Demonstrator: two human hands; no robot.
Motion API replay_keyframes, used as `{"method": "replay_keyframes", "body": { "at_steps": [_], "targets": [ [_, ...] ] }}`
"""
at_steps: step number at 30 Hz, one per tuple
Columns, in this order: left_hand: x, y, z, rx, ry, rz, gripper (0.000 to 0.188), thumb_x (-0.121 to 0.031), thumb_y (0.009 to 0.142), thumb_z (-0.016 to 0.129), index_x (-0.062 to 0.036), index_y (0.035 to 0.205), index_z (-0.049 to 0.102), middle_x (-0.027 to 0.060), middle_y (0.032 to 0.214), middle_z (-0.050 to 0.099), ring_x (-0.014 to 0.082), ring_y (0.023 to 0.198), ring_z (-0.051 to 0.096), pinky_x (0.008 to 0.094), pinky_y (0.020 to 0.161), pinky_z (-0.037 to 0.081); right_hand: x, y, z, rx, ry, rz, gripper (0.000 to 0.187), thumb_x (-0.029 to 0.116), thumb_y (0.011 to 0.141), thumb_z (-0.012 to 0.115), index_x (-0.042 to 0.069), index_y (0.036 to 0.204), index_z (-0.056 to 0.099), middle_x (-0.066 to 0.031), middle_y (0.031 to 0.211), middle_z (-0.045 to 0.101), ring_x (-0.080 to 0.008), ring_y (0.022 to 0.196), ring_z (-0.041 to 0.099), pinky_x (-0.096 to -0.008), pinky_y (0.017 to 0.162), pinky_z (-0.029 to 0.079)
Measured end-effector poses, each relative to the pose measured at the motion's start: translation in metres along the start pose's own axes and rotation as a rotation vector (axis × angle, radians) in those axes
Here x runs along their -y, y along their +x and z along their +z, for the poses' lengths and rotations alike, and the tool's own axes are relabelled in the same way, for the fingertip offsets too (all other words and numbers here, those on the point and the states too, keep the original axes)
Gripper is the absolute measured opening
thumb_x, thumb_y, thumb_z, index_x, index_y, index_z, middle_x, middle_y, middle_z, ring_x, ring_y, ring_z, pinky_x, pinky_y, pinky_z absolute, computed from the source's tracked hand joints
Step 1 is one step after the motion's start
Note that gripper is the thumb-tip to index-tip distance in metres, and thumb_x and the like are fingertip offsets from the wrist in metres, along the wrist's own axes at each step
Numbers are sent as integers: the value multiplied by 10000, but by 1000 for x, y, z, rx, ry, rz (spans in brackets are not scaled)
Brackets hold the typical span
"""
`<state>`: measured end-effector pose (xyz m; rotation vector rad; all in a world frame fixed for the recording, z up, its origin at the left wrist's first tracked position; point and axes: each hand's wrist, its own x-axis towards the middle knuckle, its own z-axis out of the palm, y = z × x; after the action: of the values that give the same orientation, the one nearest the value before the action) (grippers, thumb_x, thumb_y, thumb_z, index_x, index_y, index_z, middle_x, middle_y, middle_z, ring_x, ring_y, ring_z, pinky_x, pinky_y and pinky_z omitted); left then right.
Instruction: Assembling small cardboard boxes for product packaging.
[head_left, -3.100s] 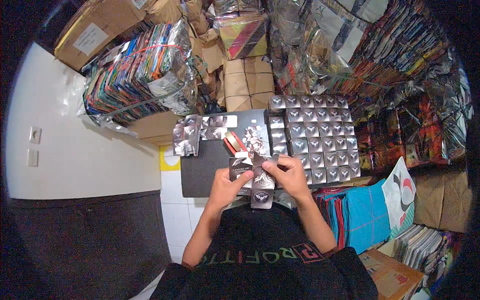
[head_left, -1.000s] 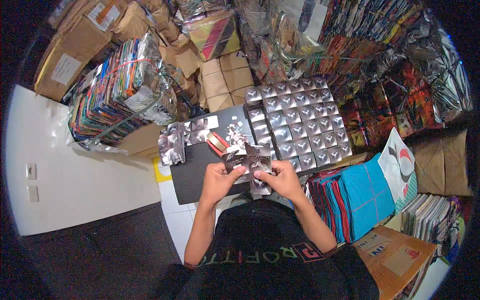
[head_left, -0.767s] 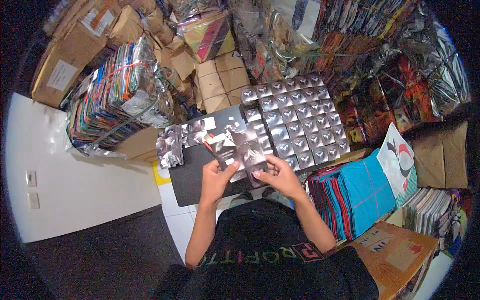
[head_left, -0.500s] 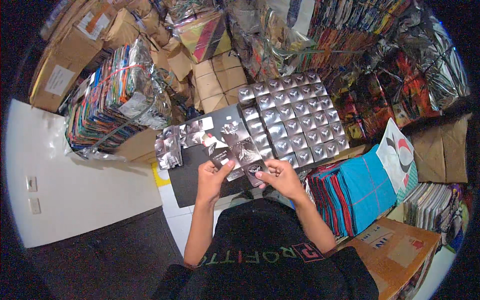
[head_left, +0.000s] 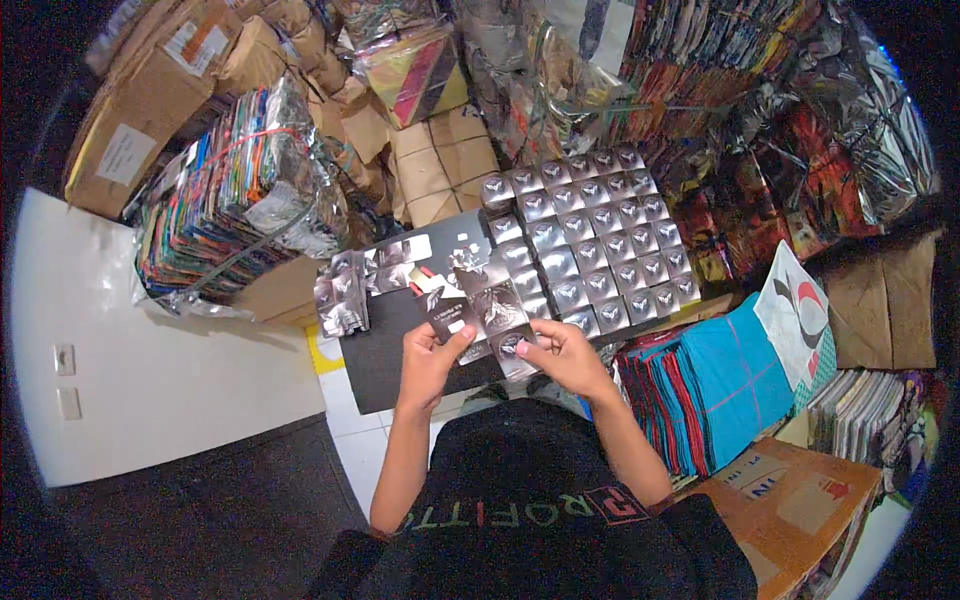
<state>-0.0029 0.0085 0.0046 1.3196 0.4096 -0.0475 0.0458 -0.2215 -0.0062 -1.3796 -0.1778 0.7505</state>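
Note:
Between my hands is an unfolded box blank (head_left: 497,308), printed in dark silvery brown with a pale emblem on one panel. My left hand (head_left: 430,362) pinches its left flap, thumb on top. At its lower right panel, my right hand (head_left: 566,358) grips the edge with the thumb pressed on the print. The blank is held just above a black tabletop (head_left: 375,372). Beyond it, small folded boxes (head_left: 612,240) of the same print stand packed in rows. More flat blanks (head_left: 342,298) are piled at the table's left end.
A strapped stack of colourful folded packs (head_left: 215,205) stands on the left by a white panel (head_left: 150,350). Brown paper parcels (head_left: 445,165) are behind the table. Teal folded cloth (head_left: 730,375) and a cardboard box (head_left: 790,500) lie close on my right.
The box blank has tilted a little in my hands, its right panel catching the light differently. Both hands keep their grip and have barely shifted.

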Motion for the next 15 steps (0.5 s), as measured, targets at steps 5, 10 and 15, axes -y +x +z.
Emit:
{"method": "replay_keyframes", "body": {
  "at_steps": [5, 10, 15],
  "targets": [
    [-4, -7, 0, -4, -32, 44, 173, -97, 919, 775, -4, 1059, 733, -9, 947, 724, 34, 797, 607, 214, 697, 477, 9, 1, -1, 71, -146, -23, 291, 135, 982, 687, -25, 1220, 633, -48, 1022, 737, -87, 935, 664, -269, 803, 539],
    [-4, -9, -6, 111, 56, -30, 188, -116, 917, 781, -8, 1062, 728, -15, 949, 720, 33, 803, 605, 213, 683, 480, 11, 6, 9, -49, 55, -137, 338, 106, 977, 690, -27, 1279, 616, -31, 1107, 708, -74, 993, 633, -249, 869, 506],
    [-7, -14, -5, 182, 86, -64, 201, -178, 975, 720, -20, 1097, 704, -39, 933, 688, 13, 785, 571, 201, 670, 464, 17, 5, 11, -111, 9, -113, 249, 92, 976, 691, -31, 1192, 671, 4, 966, 725, -40, 859, 626, -215, 749, 500]
  ]
}}
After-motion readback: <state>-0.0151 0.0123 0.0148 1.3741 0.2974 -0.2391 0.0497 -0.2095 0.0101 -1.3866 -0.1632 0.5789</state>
